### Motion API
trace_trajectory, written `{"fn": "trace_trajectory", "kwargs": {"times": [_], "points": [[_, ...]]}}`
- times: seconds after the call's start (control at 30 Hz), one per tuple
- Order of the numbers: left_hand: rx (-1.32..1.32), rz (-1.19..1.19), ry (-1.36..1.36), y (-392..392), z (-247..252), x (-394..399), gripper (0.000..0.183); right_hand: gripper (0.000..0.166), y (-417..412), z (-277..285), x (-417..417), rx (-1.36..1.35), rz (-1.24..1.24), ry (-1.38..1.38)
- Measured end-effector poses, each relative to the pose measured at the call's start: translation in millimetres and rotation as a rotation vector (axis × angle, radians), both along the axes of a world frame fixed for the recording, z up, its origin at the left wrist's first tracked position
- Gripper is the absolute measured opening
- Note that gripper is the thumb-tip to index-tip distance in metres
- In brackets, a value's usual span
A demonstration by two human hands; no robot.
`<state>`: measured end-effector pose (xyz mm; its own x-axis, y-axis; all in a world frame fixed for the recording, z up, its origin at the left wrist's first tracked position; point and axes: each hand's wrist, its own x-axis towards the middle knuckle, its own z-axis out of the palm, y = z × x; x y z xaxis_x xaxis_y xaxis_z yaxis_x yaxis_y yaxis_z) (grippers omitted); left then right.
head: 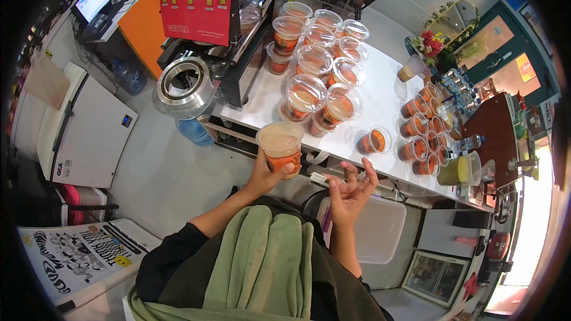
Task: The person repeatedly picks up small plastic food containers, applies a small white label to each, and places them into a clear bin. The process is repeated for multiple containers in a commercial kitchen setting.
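Note:
Upright in my left hand (272, 171) is a clear plastic cup (280, 142) with an orange printed band, filled with a beige drink. No film covers its top. My right hand (350, 187) is raised near the table edge, palm up with the fingers apart. Close to its thumb is a small white label (318, 178); I cannot tell what it is attached to. Ahead stand several filled cups (305, 93) with clear film over their tops, some stacked. To the left is a red cup sealing machine (196, 6) with a lit display, its metal ring holder (184, 82) extended.
One cup (374, 140) stands alone on the white table (388, 93). Further right are several cups (421, 131), a pitcher of greenish-yellow liquid (459, 170) and water bottles (459, 89). A white chest freezer (98, 129) is at left; a translucent plastic bin (379, 232) sits below the table.

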<state>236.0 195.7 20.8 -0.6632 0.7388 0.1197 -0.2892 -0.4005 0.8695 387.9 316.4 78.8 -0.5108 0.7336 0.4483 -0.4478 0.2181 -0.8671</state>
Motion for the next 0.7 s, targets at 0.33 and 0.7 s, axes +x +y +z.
{"fn": "trace_trajectory", "kwargs": {"times": [0.33, 0.7], "points": [[-0.007, -0.322, -0.045, -7, 23, 3, 0.087, 0.092, -5, 20, -27, 0.152, 0.159, 0.065], [0.013, -0.501, -0.120, -12, 16, 5, 0.085, 0.088, 3, 7, -30, 0.515, 0.038, -0.001]]}}
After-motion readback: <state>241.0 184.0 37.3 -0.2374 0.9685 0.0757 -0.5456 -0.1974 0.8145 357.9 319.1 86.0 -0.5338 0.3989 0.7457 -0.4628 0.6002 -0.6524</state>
